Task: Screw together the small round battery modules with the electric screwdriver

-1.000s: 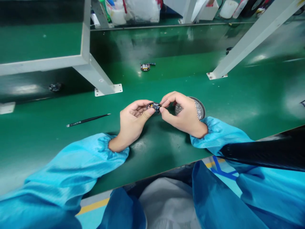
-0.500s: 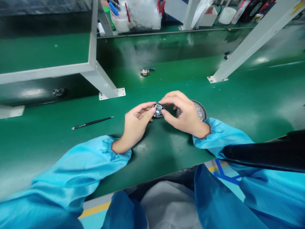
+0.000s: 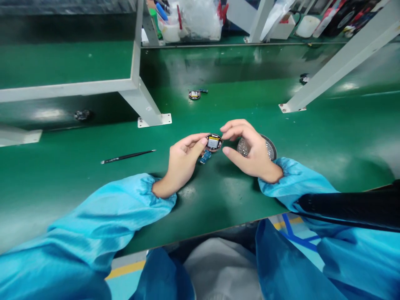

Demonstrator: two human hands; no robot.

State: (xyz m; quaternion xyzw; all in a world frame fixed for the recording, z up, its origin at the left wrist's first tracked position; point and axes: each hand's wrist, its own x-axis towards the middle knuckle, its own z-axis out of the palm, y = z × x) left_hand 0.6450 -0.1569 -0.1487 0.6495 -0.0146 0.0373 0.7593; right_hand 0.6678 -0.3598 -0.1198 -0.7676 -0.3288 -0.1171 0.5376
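Between thumb and fingers, my left hand (image 3: 186,160) pinches a small round electronic module (image 3: 213,143) by its left edge. Inside its dark rim shows a silver battery-like block with a yellow strip. A small blue circuit board (image 3: 205,157) hangs just below the module, by my left thumb. My right hand (image 3: 250,150) is just right of the module, thumb and fingers apart, holding nothing. Partly hidden behind that hand sits a round dish (image 3: 270,148) with a shiny, dotted inside. Black tweezers (image 3: 128,156) lie on the bench left of my left hand.
A similar round module (image 3: 194,95) with a small board lies farther back on the green bench (image 3: 250,196). White metal legs (image 3: 150,106) of a raised shelf stand on the left, and a slanting post (image 3: 318,71) on the right. Containers and bags (image 3: 200,21) crowd the back.
The blue board has swung out from over the module and now hangs below it, exposing the silver block. My right hand has let go and opened. The view has shifted slightly.
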